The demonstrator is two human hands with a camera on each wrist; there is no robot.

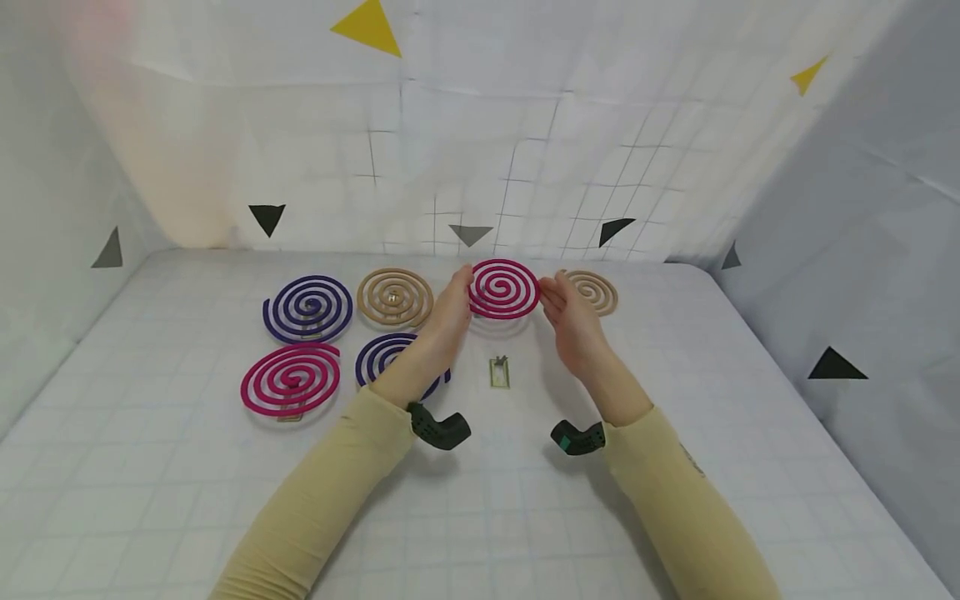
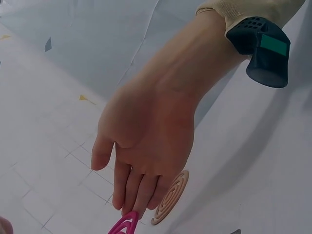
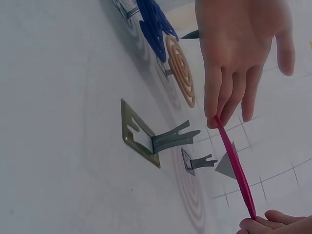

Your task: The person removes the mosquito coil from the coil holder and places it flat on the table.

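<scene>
Between my two hands a pink mosquito coil (image 1: pixel 504 289) is carried above the table, tilted toward the head camera. Straight fingers of my left hand (image 1: pixel 444 312) touch its left edge. On its right edge rest the fingertips of my right hand (image 1: pixel 573 325); the left wrist view shows that palm (image 2: pixel 151 126) with its fingers extended. Seen edge-on in the right wrist view, the coil (image 3: pixel 236 168) spans both sets of fingertips. A small metal stand (image 3: pixel 141 136) with upright prongs stands on the table nearer the body. Another metal stand (image 3: pixel 190 162) lies beyond it, under the coil.
On the left are a blue coil (image 1: pixel 307 310), a tan coil (image 1: pixel 395 297), a pink coil (image 1: pixel 290 381) and a blue coil (image 1: pixel 367 360) partly hidden by my left arm. Another tan coil (image 1: pixel 596 293) sits behind my right hand. White walls surround the table (image 1: pixel 495 517).
</scene>
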